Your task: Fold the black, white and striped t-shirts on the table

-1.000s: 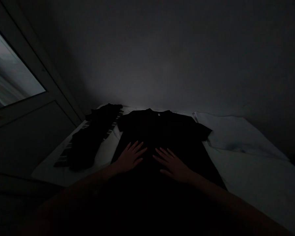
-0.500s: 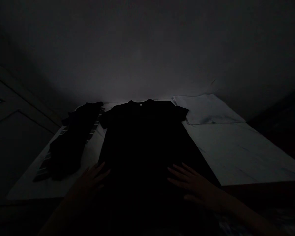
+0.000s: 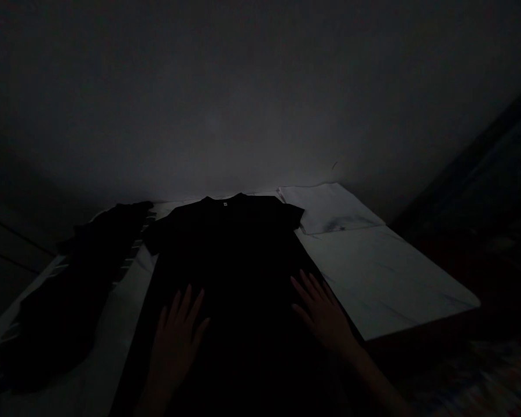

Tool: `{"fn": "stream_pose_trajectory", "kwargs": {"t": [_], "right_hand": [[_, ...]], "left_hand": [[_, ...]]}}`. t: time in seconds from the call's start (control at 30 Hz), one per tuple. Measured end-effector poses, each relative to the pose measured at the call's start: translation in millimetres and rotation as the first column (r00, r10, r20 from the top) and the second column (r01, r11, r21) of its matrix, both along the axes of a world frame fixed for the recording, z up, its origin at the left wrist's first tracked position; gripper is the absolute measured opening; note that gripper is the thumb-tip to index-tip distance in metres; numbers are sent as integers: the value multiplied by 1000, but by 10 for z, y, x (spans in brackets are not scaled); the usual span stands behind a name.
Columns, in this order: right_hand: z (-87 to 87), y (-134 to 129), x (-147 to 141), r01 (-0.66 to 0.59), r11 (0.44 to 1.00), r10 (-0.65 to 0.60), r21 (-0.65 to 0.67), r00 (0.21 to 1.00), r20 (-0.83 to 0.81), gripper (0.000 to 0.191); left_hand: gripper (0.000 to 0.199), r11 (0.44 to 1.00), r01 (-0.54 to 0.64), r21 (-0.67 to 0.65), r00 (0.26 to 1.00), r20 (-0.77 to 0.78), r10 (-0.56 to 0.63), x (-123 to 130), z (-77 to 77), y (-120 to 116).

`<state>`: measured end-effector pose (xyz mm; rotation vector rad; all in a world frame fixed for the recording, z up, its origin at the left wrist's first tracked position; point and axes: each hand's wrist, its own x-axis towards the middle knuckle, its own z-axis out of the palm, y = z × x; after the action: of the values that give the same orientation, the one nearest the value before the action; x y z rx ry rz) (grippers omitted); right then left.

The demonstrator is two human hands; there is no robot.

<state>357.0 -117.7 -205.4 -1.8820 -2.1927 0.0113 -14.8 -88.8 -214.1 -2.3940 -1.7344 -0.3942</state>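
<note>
The left grip (image 3: 173,341) and right grip (image 3: 323,318) are resting open, fingers spread, over the black shirt (image 3: 234,255), seemingly smoothing it, the next move calling for light, even pressure; the shirt is stretching from the far edge of the counter (image 3: 399,278) towards the near one; dark garments (image 3: 69,313) are lying along the left edge.

Looks forward and down from the person's head, above the near side of a white table (image 3: 399,278). Faces a grey wall (image 3: 226,104) across the upper half. Sees the left hand (image 3: 173,341) and right hand (image 3: 325,315) from behind and above, fairly close, and the black T-shirt (image 3: 234,260) lengthwise. Reaches wide, taking in dark clothing (image 3: 65,324) at the left edge.
</note>
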Motion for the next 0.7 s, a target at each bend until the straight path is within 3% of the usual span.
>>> {"fn": "stream_pose_trajectory", "kwargs": {"t": [0.17, 0.23, 0.33, 0.4, 0.53, 0.6, 0.7], "right_hand": [[-76, -44, 355, -15, 1000, 15, -4, 1000, -1, 65], [-18, 95, 320, -37, 998, 37, -44, 999, -4, 65], [215, 502, 123, -139, 985, 135, -106, 990, -47, 62], [429, 872, -120, -273, 951, 259, -146, 960, -106, 56], [781, 1688, -896, -480, 852, 451, -209, 876, -171, 40], [861, 2077, -1371, -515, 828, 498, -223, 857, -133, 36], [857, 2610, -2041, -521, 823, 523, -226, 850, -54, 36]], "left_hand": [[60, 999, 33, 1, 997, 76, -33, -791, -99, -40], [54, 996, 39, -75, 991, 127, -29, -933, 3, 90], [47, 967, -99, -235, 980, 146, 136, -895, 343, 431], [46, 934, -204, -293, 966, 94, 240, -766, 622, 728], [46, 871, -458, -181, 885, 4, 466, -572, 1017, 1413], [47, 824, -531, -198, 832, 62, 551, -580, 1079, 1749], [44, 783, -568, -251, 779, 143, 611, -719, 1044, 2178]]}}
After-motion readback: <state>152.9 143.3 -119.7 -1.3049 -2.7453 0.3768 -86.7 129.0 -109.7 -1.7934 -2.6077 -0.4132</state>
